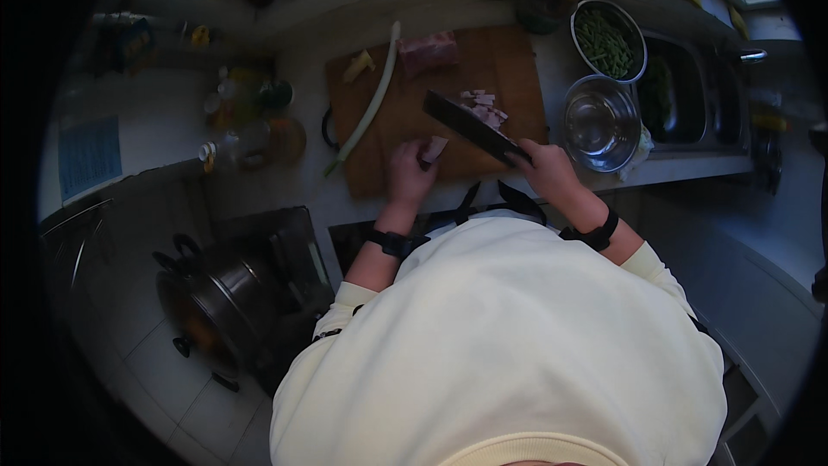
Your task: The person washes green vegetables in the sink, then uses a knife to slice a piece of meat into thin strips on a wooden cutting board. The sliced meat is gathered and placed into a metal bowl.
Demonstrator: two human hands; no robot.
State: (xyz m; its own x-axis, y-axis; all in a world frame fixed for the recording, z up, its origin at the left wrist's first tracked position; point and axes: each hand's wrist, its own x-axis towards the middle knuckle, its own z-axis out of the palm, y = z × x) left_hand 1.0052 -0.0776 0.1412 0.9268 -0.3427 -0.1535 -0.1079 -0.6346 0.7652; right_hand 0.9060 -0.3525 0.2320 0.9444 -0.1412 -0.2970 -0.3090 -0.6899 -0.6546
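Observation:
My right hand [546, 168] grips the handle of a cleaver [469, 124], whose dark blade slants up and left over a wooden cutting board [381, 162]. Just beyond the blade lies a small heap of cut meat pieces [485, 110]. My left hand [411, 168] holds a small piece of meat [435, 148] at the board's near edge, left of the cleaver. A larger block of raw meat [428, 54] rests at the back of the board. Beside it, a long green onion [375, 103] lies lengthwise, and a piece of ginger [359, 66] sits to its left.
Right of the board stand a metal bowl of cut green beans [605, 39] and an empty-looking bowl [600, 123], next to a sink [686, 97] with greens in it. Bottles [246, 142] crowd the left counter. A large dark pot [213, 304] is at lower left.

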